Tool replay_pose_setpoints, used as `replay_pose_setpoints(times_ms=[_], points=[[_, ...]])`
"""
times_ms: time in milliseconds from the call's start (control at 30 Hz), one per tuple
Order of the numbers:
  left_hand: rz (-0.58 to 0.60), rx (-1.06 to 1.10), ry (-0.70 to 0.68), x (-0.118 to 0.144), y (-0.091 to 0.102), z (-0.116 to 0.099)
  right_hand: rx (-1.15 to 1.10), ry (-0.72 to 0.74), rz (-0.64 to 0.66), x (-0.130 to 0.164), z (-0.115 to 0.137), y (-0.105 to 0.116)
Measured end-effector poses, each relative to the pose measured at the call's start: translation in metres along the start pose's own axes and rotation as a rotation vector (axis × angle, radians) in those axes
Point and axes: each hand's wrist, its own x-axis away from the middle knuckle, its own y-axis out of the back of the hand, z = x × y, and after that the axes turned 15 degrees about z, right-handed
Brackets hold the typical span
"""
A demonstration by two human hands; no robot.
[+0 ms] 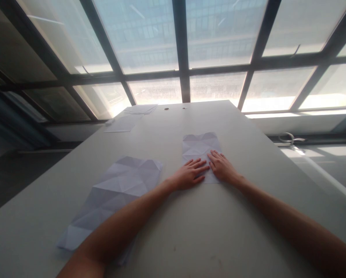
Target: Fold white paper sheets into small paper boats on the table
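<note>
Small creased sheet (200, 148) lies flat mid-table, white, fold lines in triangles, far edge notched. Left hand (188, 174) and right hand (221, 166) both lie flat on its near end, fingers spread, pressing, grasping nothing. Larger creased sheet (115, 193) lies near left, partly under the left forearm. More papers (132, 117) at the far left corner of the grey table (248, 216). Scissors (290, 138) on the ledge to the right, well apart.

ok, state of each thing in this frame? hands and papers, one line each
left hand: open, flat on the small creased sheet
right hand: open, flat on the same sheet
small creased sheet: lying flat, pinned by both hands
large creased sheet: unfolded, partly under the left forearm
far papers: lying flat, untouched
</note>
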Motion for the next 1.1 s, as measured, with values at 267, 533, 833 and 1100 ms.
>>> replay_pose_setpoints(times_ms=[267,533,833,1100], points=[[0.009,-0.010,0.011,0.000,0.000,0.000,0.004,0.000,-0.006,0.002,0.001,0.001],[-0.007,-0.012,0.000,0.000,-0.002,0.002,0.019,-0.004,-0.001,0.002,0.004,0.003],[0.001,-0.003,0.005,0.001,-0.001,0.002,0.025,-0.205,-0.064,0.001,-0.005,0.001],[0.002,0.002,0.013,0.001,-0.001,0.002,0.028,-0.214,-0.114,0.003,-0.006,0.003]])
